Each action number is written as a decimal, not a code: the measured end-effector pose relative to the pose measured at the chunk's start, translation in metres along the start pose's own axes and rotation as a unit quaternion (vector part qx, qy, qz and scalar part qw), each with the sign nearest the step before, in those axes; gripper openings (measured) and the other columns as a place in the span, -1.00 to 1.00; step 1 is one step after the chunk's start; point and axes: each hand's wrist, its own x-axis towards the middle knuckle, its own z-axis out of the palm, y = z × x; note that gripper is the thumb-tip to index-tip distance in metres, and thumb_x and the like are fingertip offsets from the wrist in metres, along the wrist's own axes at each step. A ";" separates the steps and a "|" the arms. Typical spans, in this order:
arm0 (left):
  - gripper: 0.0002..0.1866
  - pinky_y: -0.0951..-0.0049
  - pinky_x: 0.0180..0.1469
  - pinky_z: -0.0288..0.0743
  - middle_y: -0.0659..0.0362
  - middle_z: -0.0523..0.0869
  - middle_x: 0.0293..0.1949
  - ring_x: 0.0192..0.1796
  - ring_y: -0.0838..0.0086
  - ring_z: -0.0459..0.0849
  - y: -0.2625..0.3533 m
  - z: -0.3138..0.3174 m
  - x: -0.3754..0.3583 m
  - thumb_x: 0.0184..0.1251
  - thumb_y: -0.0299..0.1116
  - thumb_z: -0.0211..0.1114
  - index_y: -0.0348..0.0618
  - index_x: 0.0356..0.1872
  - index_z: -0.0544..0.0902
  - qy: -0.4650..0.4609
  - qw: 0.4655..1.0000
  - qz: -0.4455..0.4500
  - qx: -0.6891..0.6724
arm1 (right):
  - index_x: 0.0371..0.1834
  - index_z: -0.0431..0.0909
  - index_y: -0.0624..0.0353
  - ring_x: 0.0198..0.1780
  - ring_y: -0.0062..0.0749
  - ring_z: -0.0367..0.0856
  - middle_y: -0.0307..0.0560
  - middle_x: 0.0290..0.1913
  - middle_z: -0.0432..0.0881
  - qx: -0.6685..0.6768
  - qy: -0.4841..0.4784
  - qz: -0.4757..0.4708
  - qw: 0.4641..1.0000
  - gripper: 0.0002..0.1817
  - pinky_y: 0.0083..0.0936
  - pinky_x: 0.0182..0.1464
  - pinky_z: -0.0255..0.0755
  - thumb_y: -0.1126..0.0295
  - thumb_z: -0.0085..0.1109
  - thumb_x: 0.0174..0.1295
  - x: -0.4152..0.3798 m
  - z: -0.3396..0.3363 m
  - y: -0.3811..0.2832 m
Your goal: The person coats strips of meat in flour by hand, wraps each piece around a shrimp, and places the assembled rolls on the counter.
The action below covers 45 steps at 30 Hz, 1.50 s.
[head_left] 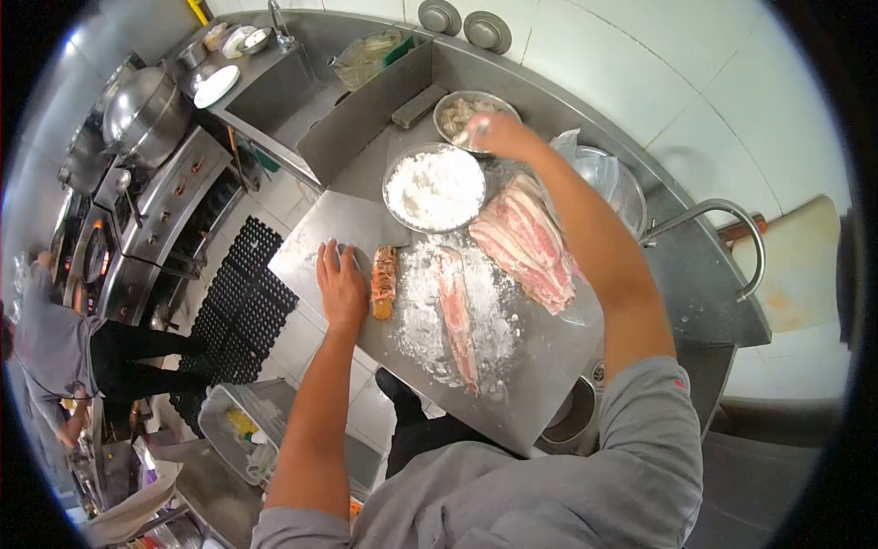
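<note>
My left hand lies flat on the steel worktop, its fingers stretched out. Just right of it is an oblong orange and brown piece with a yellowish end. My right hand is at a metal bowl of pale, greyish pieces, its fingers drawn together; what they hold I cannot make out. A long strip of raw, streaky meat lies on scattered white powder. Beside it, a stack of raw meat slices rests partly under my right forearm. A round bowl of white powder stands behind the strip.
A sink is at the back left, and a grey block lies near the bowls. A curved faucet rises at right. Left are a stove, a large pot, a grey bin and another person.
</note>
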 end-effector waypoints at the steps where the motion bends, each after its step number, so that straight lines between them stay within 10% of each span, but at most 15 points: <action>1: -0.58 0.11 0.43 0.07 -0.04 0.31 0.29 0.42 0.01 0.14 0.000 0.000 -0.001 0.16 -0.54 0.08 -0.17 0.11 0.47 -0.005 1.000 -0.003 0.002 | -0.05 0.57 0.07 -0.12 -0.06 0.62 0.11 -0.18 0.66 0.008 -0.067 0.005 0.998 -0.67 -0.30 -0.07 0.47 0.27 0.18 0.11 -0.008 0.008 -0.012; 8: -0.59 0.11 0.43 0.07 -0.05 0.31 0.29 0.41 0.01 0.16 -0.002 0.000 -0.001 0.16 -0.54 0.09 -0.18 0.09 0.48 -0.005 1.000 -0.003 0.009 | -0.18 0.62 0.03 -0.10 -0.04 0.59 0.06 -0.19 0.61 -0.126 0.100 -0.030 0.986 -0.76 -0.17 -0.05 0.46 0.30 0.19 0.06 -0.044 0.048 -0.046; 11: -0.63 0.11 0.41 0.09 -0.10 0.33 0.28 0.38 0.02 0.22 0.001 0.010 -0.002 0.18 -0.52 0.08 -0.18 0.07 0.50 -0.015 1.000 0.001 0.003 | -0.11 0.60 0.03 -0.04 -0.06 0.57 0.07 -0.07 0.59 -0.175 -0.057 -0.082 0.979 -0.69 -0.22 0.00 0.45 0.33 0.26 0.01 -0.049 0.047 -0.040; 13: -0.67 0.09 0.37 0.14 -0.16 0.38 0.25 0.33 0.04 0.30 -0.006 0.014 0.002 0.26 -0.43 0.03 -0.18 0.05 0.51 -0.050 0.996 -0.005 0.079 | -0.13 0.61 0.04 -0.07 -0.02 0.55 0.07 -0.14 0.58 -0.227 -0.031 -0.166 0.959 -0.69 -0.20 -0.02 0.44 0.33 0.28 0.00 -0.050 0.066 -0.012; 16: -0.62 0.04 0.39 0.09 -0.16 0.33 0.30 0.36 0.03 0.27 -0.017 0.041 -0.003 0.29 -0.37 0.01 -0.30 0.10 0.47 -0.006 0.996 -0.034 0.078 | -0.15 0.59 0.16 -0.06 -0.07 0.55 0.06 -0.14 0.60 -0.173 -0.080 -0.033 0.981 -0.71 -0.18 -0.02 0.40 0.48 0.19 -0.01 -0.042 0.060 -0.036; 18: -0.66 0.07 0.40 0.10 -0.20 0.28 0.33 0.36 -0.01 0.27 -0.013 0.013 0.004 0.28 -0.38 0.02 -0.30 0.02 0.52 -0.078 0.995 -0.040 0.037 | 0.02 0.48 0.23 0.07 0.06 0.50 0.16 0.00 0.56 -0.154 0.009 -0.179 0.972 -0.56 -0.22 0.13 0.35 0.56 0.09 -0.04 -0.031 0.063 -0.013; 22: -0.62 0.11 0.43 0.06 -0.11 0.28 0.32 0.43 0.06 0.13 -0.014 0.018 -0.010 0.15 -0.36 0.12 -0.18 0.03 0.52 0.042 0.998 -0.047 -0.014 | 0.05 0.47 0.20 0.19 0.14 0.42 0.29 0.09 0.50 -0.095 -0.146 -0.023 0.985 -0.54 -0.15 0.18 0.29 0.53 0.05 -0.04 -0.026 0.051 -0.042; 26: -0.62 0.11 0.43 0.07 -0.11 0.27 0.33 0.42 0.05 0.16 -0.008 0.015 -0.009 0.13 -0.36 0.13 -0.19 0.02 0.52 0.048 0.998 -0.039 -0.013 | 0.01 0.50 0.20 0.11 0.19 0.44 0.26 0.02 0.53 -0.225 0.041 -0.209 0.951 -0.61 -0.13 0.17 0.29 0.51 0.08 0.03 -0.015 0.081 0.026; 30: -0.62 0.09 0.43 0.07 -0.15 0.30 0.31 0.39 0.02 0.21 -0.019 0.034 -0.005 0.16 -0.38 0.11 -0.24 0.03 0.53 0.018 0.995 -0.053 -0.084 | 0.00 0.53 0.19 0.02 0.10 0.50 0.18 -0.04 0.57 -0.294 -0.054 -0.072 0.951 -0.62 -0.15 0.12 0.35 0.44 0.16 0.05 -0.030 0.063 -0.046; 36: -0.74 0.13 0.33 0.21 -0.14 0.45 0.19 0.29 0.05 0.35 -0.018 0.021 0.002 0.19 -0.38 0.10 -0.20 -0.11 0.57 -0.019 0.991 0.033 0.128 | 0.04 0.46 0.21 -0.03 0.17 0.53 0.20 -0.10 0.59 -0.197 0.059 -0.099 0.973 -0.55 -0.10 0.03 0.40 0.47 0.24 0.02 -0.035 0.072 -0.026; 45: -0.52 0.14 0.35 0.17 -0.10 0.33 0.26 0.31 -0.05 0.27 -0.005 -0.002 -0.009 0.05 -0.65 0.17 -0.15 0.09 0.50 0.128 0.979 -0.045 -0.151 | 0.09 0.52 0.07 0.00 -0.01 0.56 0.15 0.00 0.58 0.021 -0.082 -0.078 0.993 -0.58 -0.27 0.12 0.40 0.52 0.16 0.09 -0.141 0.062 -0.111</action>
